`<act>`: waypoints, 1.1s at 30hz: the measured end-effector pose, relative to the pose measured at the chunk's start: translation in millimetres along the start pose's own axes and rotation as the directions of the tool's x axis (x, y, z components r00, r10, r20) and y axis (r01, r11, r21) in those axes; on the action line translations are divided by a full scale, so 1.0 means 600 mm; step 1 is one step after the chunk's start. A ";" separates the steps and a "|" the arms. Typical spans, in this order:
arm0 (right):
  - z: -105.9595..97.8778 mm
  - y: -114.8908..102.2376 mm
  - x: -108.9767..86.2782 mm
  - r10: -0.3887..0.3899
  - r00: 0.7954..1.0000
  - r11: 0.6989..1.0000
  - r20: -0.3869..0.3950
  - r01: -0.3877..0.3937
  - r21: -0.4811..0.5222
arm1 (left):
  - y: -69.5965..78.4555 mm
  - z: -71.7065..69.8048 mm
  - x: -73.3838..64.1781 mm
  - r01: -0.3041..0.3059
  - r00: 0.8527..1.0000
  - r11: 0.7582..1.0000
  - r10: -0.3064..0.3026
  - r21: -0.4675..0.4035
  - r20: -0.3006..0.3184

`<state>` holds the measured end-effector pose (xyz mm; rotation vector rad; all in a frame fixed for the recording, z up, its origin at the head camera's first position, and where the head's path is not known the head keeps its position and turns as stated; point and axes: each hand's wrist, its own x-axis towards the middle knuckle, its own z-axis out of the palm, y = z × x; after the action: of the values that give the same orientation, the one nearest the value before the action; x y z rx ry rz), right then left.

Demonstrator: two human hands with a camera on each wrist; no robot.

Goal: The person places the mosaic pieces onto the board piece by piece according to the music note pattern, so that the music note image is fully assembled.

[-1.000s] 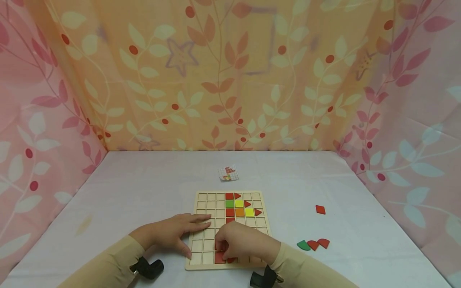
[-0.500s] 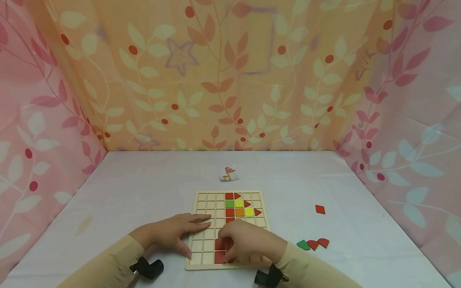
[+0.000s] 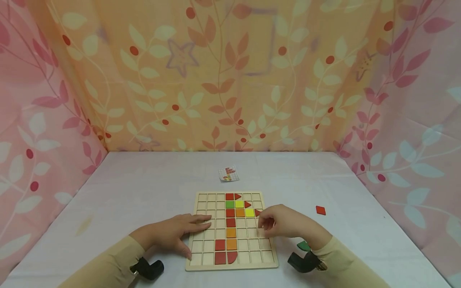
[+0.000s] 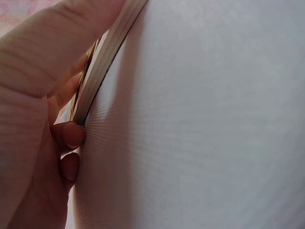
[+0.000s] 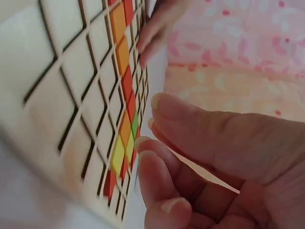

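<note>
The wooden grid board [image 3: 248,234] lies in front of me with coloured pieces set in its squares. At its left side rests my left hand [image 3: 169,230], index and middle fingers straight over the squares and thumb by the lower left edge. In the left wrist view that thumb lies along the board's side [image 4: 107,57]. My right hand [image 3: 289,224] hovers by the right edge, fingers loosely curled, with nothing between thumb and fingertips in the right wrist view. A red quarter-circle [image 3: 232,257] sits in the bottom row beside a red square [image 3: 220,258]; orange squares [image 3: 231,244] stand above it.
Behind the board lies a small pattern card [image 3: 228,173]. Off to the right is a loose red diamond-shaped piece [image 3: 320,210]. A green piece [image 3: 303,245] shows partly beside my right wrist. Floral curtains [image 3: 230,80] surround the white table [image 3: 126,180].
My right hand has left the bottom rows and moved up and right to the board's right edge, uncovering the red and orange pieces. The left hand stays put.
</note>
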<state>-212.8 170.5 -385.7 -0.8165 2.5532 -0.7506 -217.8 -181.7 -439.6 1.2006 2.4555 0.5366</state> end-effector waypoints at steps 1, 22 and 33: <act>-0.006 0.006 -0.006 0.008 1.000 1.000 -0.004 -0.008 -0.009 | 0.000 -0.001 0.000 0.001 1.000 1.000 -0.001 0.000 0.001; -0.035 0.086 -0.105 0.247 0.966 0.969 0.078 -0.248 -0.008 | -0.004 0.003 0.002 0.015 1.000 1.000 -0.015 -0.006 0.004; -0.020 0.089 -0.103 0.282 0.956 0.959 0.085 -0.279 -0.042 | -0.006 0.004 0.002 0.007 1.000 1.000 -0.007 0.005 0.000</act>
<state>-193.4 250.2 -396.8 -0.4681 2.5299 -0.5742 -219.7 -182.0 -443.7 1.1937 2.4609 0.5291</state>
